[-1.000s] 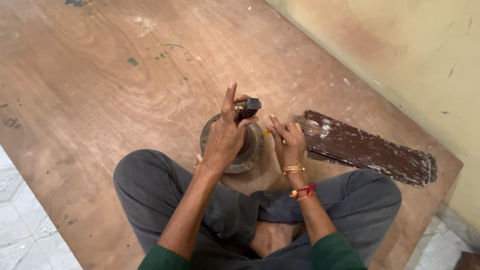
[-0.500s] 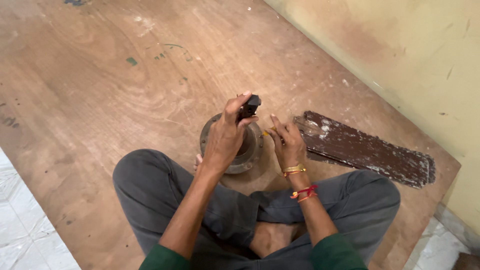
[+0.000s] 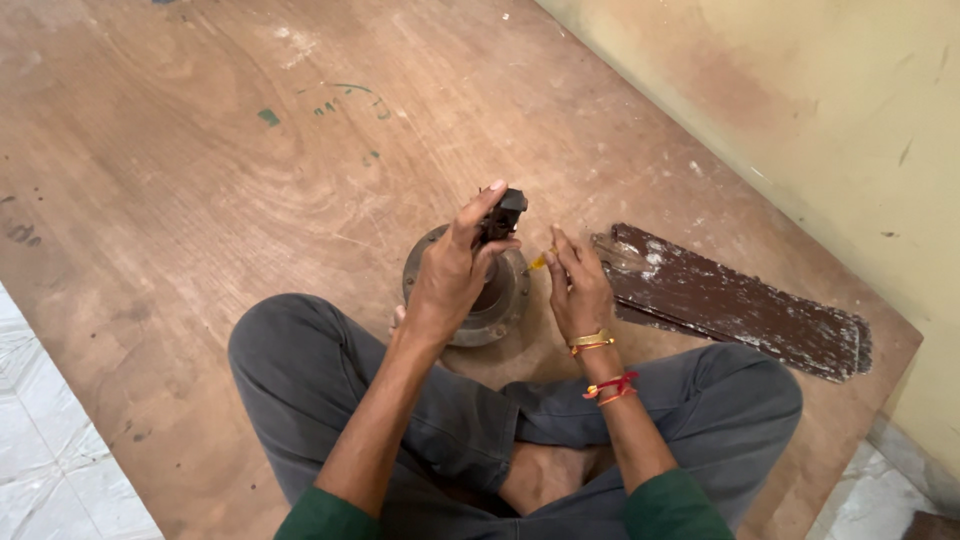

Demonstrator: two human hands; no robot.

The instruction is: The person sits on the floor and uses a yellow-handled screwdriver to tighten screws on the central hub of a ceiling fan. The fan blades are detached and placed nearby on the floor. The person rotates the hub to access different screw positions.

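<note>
The person sits cross-legged on a wooden board (image 3: 200, 200), working over a round metal flange (image 3: 505, 300) just in front of the legs. The left hand (image 3: 455, 275) holds a small dark block (image 3: 503, 213) above the flange, fingers clamped on it. The right hand (image 3: 578, 290), just right of the flange, pinches a thin yellow piece (image 3: 539, 262), fingers together. The step in hand looks like fitting or dabbing at the block; next calls for a steady block and a fine touch. A dark stained plank (image 3: 730, 300) lies right of the flange. The flange's centre is hidden by the left hand, and the yellow piece is too small to identify
</note>
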